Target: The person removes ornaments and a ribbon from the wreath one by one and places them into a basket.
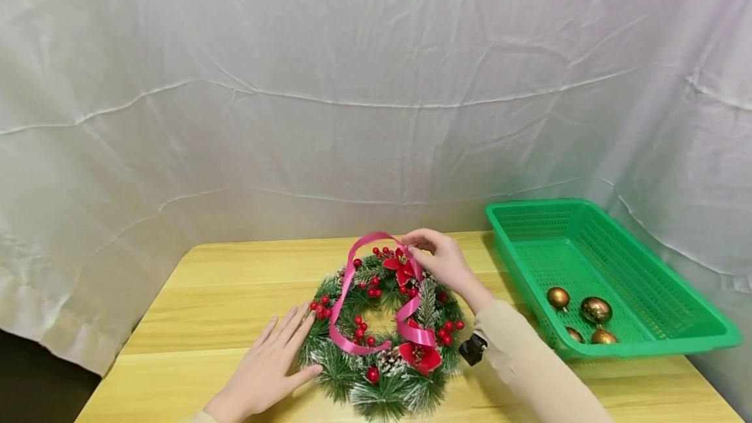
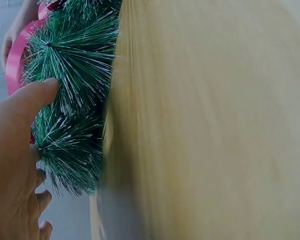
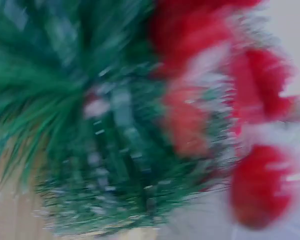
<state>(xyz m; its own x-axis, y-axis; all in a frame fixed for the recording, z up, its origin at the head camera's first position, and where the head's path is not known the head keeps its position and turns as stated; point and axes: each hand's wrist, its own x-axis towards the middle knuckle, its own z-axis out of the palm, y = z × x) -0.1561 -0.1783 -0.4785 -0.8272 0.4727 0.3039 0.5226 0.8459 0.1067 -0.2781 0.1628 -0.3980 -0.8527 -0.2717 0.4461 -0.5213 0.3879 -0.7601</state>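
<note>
A green wreath [image 1: 335, 374] with frosted tips, red berries [image 1: 323, 309], red flowers [image 1: 423, 358] and pine cones lies on the table. A pink ribbon [image 1: 346, 286] loops over it, with a curled end at the right side. At the wreath's far right, my right hand [image 1: 443, 263] pinches the ribbon between thumb and fingers. My left hand [image 1: 267, 364] rests against the wreath's left edge with fingers spread; in the left wrist view its thumb [image 2: 37, 97] touches the needles [image 2: 65, 60]. Blur in the right wrist view hides the right fingertips' contact; a berry [image 3: 260, 190] shows there.
A green plastic basket [image 1: 531, 312] stands right of the wreath, with several bronze-coloured balls [image 1: 596, 310] inside. The yellow wooden table [image 1: 235, 279] ends before a pale hanging cloth [image 1: 376, 149]. A black wrist device [image 1: 472, 348] sits at the right sleeve.
</note>
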